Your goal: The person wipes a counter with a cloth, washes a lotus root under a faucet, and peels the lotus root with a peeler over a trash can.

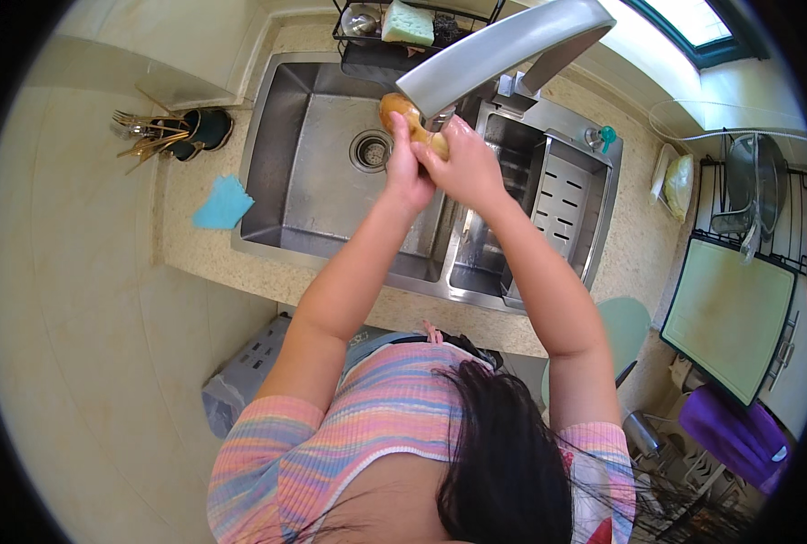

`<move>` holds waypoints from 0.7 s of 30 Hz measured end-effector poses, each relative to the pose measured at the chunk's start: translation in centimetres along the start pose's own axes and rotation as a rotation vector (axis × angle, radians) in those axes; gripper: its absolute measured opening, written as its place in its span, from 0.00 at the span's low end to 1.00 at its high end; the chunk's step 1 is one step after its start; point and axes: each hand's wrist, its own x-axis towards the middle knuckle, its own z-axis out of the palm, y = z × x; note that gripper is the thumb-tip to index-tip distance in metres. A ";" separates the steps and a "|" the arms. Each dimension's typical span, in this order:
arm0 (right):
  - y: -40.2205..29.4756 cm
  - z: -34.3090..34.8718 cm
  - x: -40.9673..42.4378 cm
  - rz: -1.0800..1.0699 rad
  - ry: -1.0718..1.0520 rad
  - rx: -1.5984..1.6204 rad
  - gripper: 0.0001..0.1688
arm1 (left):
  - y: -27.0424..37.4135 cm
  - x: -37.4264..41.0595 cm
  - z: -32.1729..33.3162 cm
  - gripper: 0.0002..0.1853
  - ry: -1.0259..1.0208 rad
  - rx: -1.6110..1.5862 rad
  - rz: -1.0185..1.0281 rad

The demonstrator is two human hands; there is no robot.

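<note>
A long tan, brownish vegetable or root (395, 107) lies across both hands over the stainless-steel sink (315, 204), under the metal faucet (505, 51). My left hand (407, 166) holds its underside, thumb along the brown rounded end. My right hand (468, 163) is closed around the paler end, and its fingers look wet. The faucet head hides part of the vegetable, and what it is exactly I cannot tell. Below and left of the hands is the drain strainer (371, 151).
A turquoise cloth (223, 202) and a dark utensil holder (206, 132) stand left of the sink. Behind it, a black wire rack (444, 41) holds a sponge (407, 24). A slotted metal tray (563, 197) sits in the right basin; a cutting board (730, 313) is further right.
</note>
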 end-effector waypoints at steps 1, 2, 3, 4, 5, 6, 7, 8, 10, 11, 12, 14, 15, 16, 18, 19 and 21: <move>0.7 -0.1 0.5 0.080 -0.078 0.144 0.41 | -0.5 -0.1 -0.3 0.31 0.013 0.068 0.024; 1.7 -0.1 0.7 0.158 -0.156 0.288 0.42 | -0.9 -0.2 -0.7 0.27 0.016 0.096 0.063; 2.4 0.2 0.7 0.235 -0.236 0.434 0.43 | -1.0 -0.5 -0.9 0.25 0.029 0.127 0.069; 2.6 1.3 0.1 0.209 -0.174 0.528 0.42 | -1.0 -0.8 -1.1 0.24 0.042 0.158 0.076; 3.2 1.6 -0.5 0.139 -0.129 0.463 0.40 | -0.9 -0.8 -1.4 0.23 0.053 0.189 0.082; 3.0 1.5 -1.1 0.066 -0.092 0.398 0.38 | -0.7 -0.9 -1.9 0.24 0.002 0.186 0.079; 2.9 1.3 -1.5 -0.006 -0.054 0.332 0.36 | -0.5 -0.9 -2.4 0.25 -0.007 0.135 0.038; 3.2 0.5 -1.3 -0.003 -0.118 0.164 0.28 | -0.2 -0.8 -2.9 0.25 -0.016 0.083 -0.002; 1.3 -2.6 -0.8 -0.064 -0.079 -0.034 0.19 | 0.1 -0.8 -2.9 0.27 -0.030 0.010 -0.085; 1.4 -3.1 0.1 -0.157 -0.005 -0.186 0.17 | 0.2 -0.8 -2.6 0.27 -0.027 -0.014 -0.097; 1.9 -3.0 1.2 -0.304 0.088 -0.309 0.14 | 0.4 -0.7 -2.3 0.27 -0.025 -0.035 -0.108; 3.3 -2.4 2.7 -0.414 0.146 -0.649 0.13 | 0.9 -0.6 -2.3 0.28 -0.012 -0.031 -0.117; 3.6 -2.1 3.2 -0.467 0.174 -0.817 0.12 | 1.6 -0.7 -2.6 0.29 -0.001 -0.004 -0.113; 4.2 -2.4 3.2 -0.465 0.071 -0.887 0.11 | 2.3 -0.8 -3.0 0.29 0.011 0.023 -0.108; 5.7 -3.3 3.2 -0.499 -0.052 -0.870 0.14 | 4.3 -2.0 -2.8 0.31 0.067 0.087 -0.129; 6.1 -3.8 2.8 -0.491 -0.071 -0.848 0.16 | 5.2 -2.5 -3.0 0.31 0.074 0.171 -0.118; 6.4 -3.6 1.9 -0.528 0.045 -0.803 0.20 | 7.5 -3.4 -3.6 0.32 0.087 0.338 -0.091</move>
